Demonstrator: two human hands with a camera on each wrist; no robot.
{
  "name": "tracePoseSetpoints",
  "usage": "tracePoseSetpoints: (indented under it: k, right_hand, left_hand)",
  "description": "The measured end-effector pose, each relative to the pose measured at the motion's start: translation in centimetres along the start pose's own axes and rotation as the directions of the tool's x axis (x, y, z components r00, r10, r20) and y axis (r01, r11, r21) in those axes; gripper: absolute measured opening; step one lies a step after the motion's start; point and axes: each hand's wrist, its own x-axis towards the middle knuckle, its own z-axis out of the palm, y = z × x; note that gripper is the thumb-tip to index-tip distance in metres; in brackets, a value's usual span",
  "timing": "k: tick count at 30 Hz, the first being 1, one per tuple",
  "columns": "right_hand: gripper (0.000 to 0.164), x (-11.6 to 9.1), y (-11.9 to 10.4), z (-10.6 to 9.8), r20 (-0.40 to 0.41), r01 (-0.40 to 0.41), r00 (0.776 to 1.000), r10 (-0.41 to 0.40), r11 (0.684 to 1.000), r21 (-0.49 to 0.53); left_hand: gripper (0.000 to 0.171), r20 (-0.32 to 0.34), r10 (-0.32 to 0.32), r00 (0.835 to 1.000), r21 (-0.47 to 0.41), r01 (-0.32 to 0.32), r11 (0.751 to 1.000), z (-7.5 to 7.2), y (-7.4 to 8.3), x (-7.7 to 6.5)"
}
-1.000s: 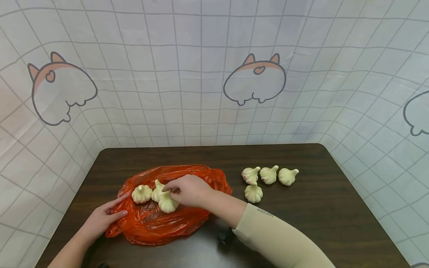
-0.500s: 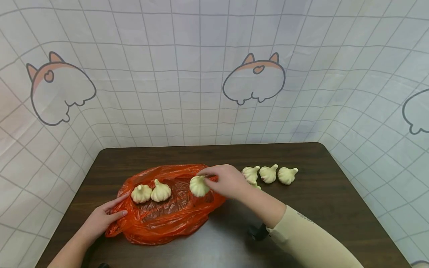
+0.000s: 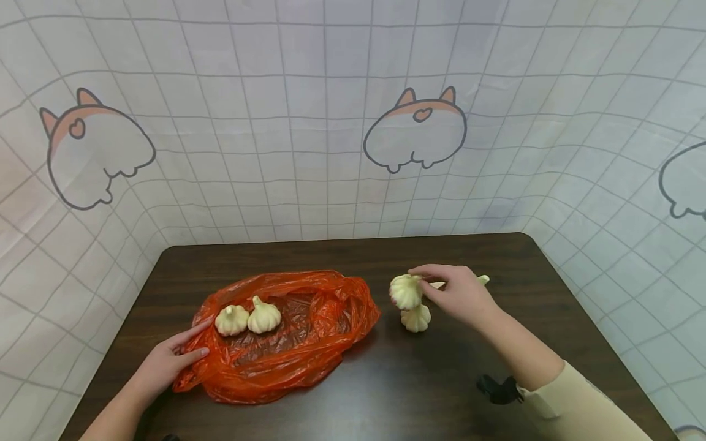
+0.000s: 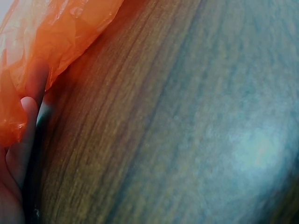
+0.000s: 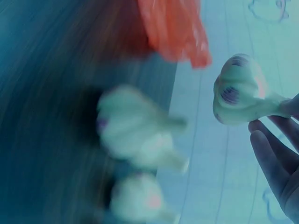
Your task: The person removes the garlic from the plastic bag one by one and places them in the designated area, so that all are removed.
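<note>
"From the head camera, where's the left hand (image 3: 160, 366)?"

"Between eight and nine o'clock on the red plastic bag (image 3: 265, 389). Thumb and forefinger stand well apart, touching the plastic. Its other fingers are hidden, so I can't tell whether they grip."

"And the right hand (image 3: 462, 295)?"

"Past the bag, nearer two o'clock from it. Thumb and fingertips are nearly together, pinching a garlic bulb (image 3: 405, 293). At that one's five o'clock, another bulb (image 3: 416, 319) sits on the dark table (image 3: 364, 386)."

"Any in the bag?"

"Yes, two pale bulbs (image 3: 264, 315), side by side toward ten o'clock."

"What does the left wrist view give us?"

"Part of that hand at eight o'clock, one finger showing through the plastic. I can't settle the grip from there either."

"The right wrist view?"

"There the hand is near four o'clock, fingertips at the stem, and the purple-streaked bulb is up off the table. Three blurred bulbs (image 5: 138, 200) lie between seven and nine o'clock from it."
</note>
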Motion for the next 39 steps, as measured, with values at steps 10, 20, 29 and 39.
tracePoseSetpoints:
  k: [10,20,29,39]
  right_hand:
    - [0.023,-3.3,4.0,-3.5,-0.048,-0.131,0.991,0.128,0.989,-0.074]
    - [0.024,-4.0,5.8,-3.4,-0.021,-0.155,0.988,0.153,0.980,-0.123]
    - [0.024,-4.2,7.9,-1.3,0.058,-0.148,0.986,0.157,0.979,-0.142]
    - [0.023,-4.1,9.4,0.1,0.063,-0.146,0.986,0.157,0.979,-0.144]
  left_hand:
    - [0.074,0.000,-0.004,1.000,-0.004,0.004,1.000,0.0,0.1,-0.2]
    - [0.072,-0.014,0.011,1.000,0.032,-0.010,0.999,0.1,-0.1,-0.2]
    - [0.071,-0.010,0.004,1.000,0.023,-0.003,1.000,0.1,-0.1,-0.2]
    - [0.072,-0.013,0.010,1.000,0.025,-0.010,1.000,0.1,0.1,-0.3]
